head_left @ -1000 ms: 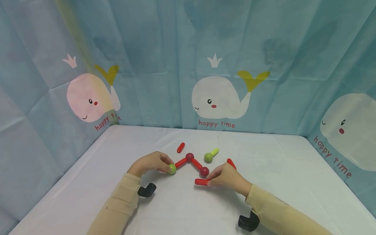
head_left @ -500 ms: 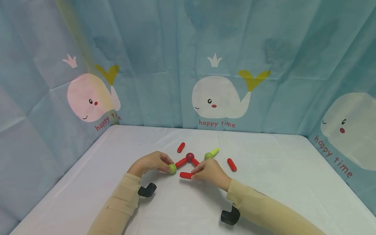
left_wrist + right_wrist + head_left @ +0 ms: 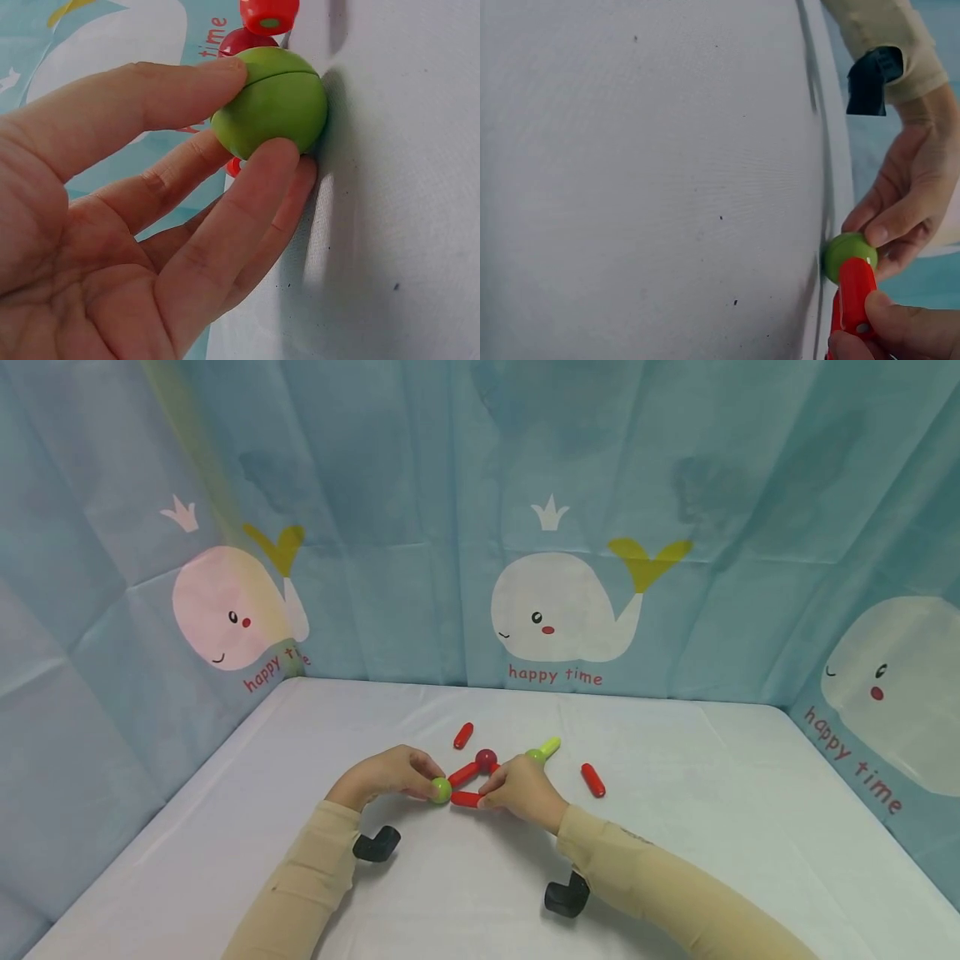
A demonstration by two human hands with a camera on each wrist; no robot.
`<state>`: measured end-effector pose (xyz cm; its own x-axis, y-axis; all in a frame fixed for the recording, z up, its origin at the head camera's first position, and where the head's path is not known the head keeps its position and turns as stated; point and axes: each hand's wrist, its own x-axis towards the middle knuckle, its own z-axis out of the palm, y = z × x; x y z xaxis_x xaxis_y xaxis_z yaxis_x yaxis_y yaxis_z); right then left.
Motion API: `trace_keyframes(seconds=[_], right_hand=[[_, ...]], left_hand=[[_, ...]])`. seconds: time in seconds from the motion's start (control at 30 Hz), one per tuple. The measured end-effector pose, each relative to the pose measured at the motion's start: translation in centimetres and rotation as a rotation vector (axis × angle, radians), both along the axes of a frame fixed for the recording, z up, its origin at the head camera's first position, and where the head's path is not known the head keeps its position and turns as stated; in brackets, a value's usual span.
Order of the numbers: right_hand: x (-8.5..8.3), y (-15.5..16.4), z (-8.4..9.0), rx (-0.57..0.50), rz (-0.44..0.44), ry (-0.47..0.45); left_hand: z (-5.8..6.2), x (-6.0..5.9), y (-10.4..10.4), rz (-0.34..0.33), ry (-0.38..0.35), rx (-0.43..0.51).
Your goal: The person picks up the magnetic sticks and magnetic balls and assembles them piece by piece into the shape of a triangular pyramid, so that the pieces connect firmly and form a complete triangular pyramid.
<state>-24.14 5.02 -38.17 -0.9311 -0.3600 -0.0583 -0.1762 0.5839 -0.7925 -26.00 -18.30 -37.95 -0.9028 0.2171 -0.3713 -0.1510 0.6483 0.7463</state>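
A green ball [image 3: 441, 790] is pinched between the thumb and fingers of my left hand [image 3: 390, 774], low over the white table. My right hand [image 3: 527, 792] pinches a red rod [image 3: 466, 799] near one end. The rod's far end points at the green ball, close beside it in the head view and overlapping it in the right wrist view. Another red rod [image 3: 464, 774] runs from the green ball to a dark red ball [image 3: 486, 760]. A further red rod [image 3: 494, 768] leaves that ball and is mostly hidden by my right hand.
Behind my right hand lies a green ball [image 3: 536, 755] with a yellow-green rod [image 3: 551, 746]. One loose red rod [image 3: 463, 735] lies farther back, another [image 3: 593, 780] to the right. A whale-print curtain [image 3: 420, 610] hangs behind the white table [image 3: 720, 793].
My right hand has carried the red rod leftward to the green ball, covering the second dark red ball and uncovering the loose rod at right. My left hand has stayed in place.
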Motion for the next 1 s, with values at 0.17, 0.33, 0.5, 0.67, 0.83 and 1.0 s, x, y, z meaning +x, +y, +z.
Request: trace_keyframes(seconds=[0.17, 0.33, 0.5, 0.67, 0.83, 1.0], right_hand=[[-0.1, -0.1, -0.2, 0.010, -0.016, -0.001], [-0.3, -0.3, -0.4, 0.005, -0.008, 0.009], [-0.5, -0.4, -0.6, 0.001, 0.000, 0.008], [-0.7, 0.1, -0.4, 0.025, 0.026, -0.016], [-1.0, 2.3, 0.6, -0.027, -0.033, -0.023], [-1.4, 5.1, 0.8, -0.088, -0.134, -0.019]], left_hand=[[0.1, 0.0, 0.1, -0.008, 0.000, 0.000], [0.0, 0.0, 0.0, -0.020, -0.001, 0.006], [-0.1, -0.1, -0.1, -0.032, 0.000, 0.004], [-0.3, -0.3, 0.0, -0.014, 0.000, 0.007], [-0.3, -0.3, 0.2, 0.005, -0.006, -0.017], [-0.1, -0.1, 0.2, 0.011, -0.001, -0.035]])
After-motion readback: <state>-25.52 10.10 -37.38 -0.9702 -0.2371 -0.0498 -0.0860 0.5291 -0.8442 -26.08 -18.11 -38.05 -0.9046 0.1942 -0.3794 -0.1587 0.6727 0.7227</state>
